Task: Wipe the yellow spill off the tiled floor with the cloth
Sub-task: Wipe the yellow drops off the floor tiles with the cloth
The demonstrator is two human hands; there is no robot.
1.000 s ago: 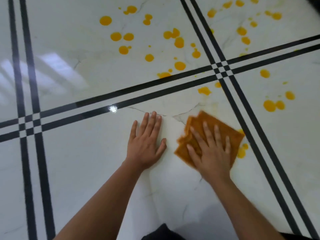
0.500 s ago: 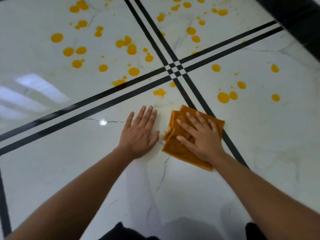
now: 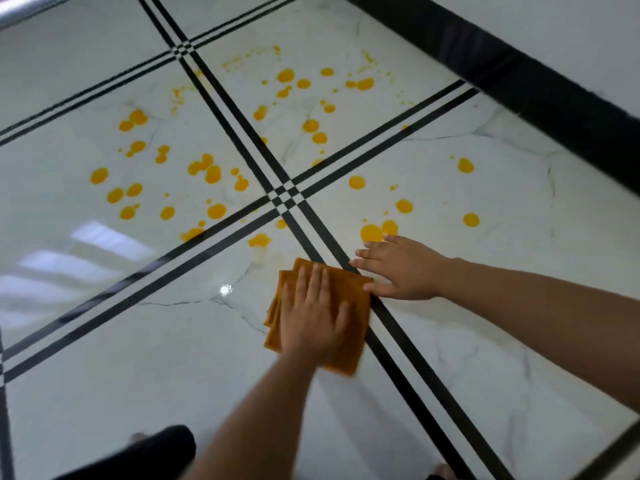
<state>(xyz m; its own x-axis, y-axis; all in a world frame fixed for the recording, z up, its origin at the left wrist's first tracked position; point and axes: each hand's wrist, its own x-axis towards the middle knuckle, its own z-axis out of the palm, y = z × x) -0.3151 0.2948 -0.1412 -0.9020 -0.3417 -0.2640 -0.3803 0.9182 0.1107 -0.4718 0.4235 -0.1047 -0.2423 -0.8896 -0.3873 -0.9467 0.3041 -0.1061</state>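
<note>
Yellow spill drops (image 3: 212,174) are scattered over the white marble-look floor tiles (image 3: 138,341) at the upper left, upper middle and right. One large drop (image 3: 372,233) lies just beyond my right hand. A folded orange cloth (image 3: 358,320) lies on the floor beside a black double stripe. My left hand (image 3: 311,317) presses flat on the cloth, fingers pointing away from me. My right hand (image 3: 405,271) rests flat on the tile to the cloth's right, fingers spread and pointing left, its thumb touching the cloth's corner.
Black double stripes cross at a junction (image 3: 286,195) beyond the cloth. A black skirting band (image 3: 519,81) and a white wall run along the upper right. My dark-clothed knee (image 3: 138,455) shows at the bottom edge. A bright light reflection (image 3: 225,289) sits left of the cloth.
The hands have swapped: my right hand left the cloth and moved right onto the bare tile, and my left hand moved onto the cloth. The view swung up and right.
</note>
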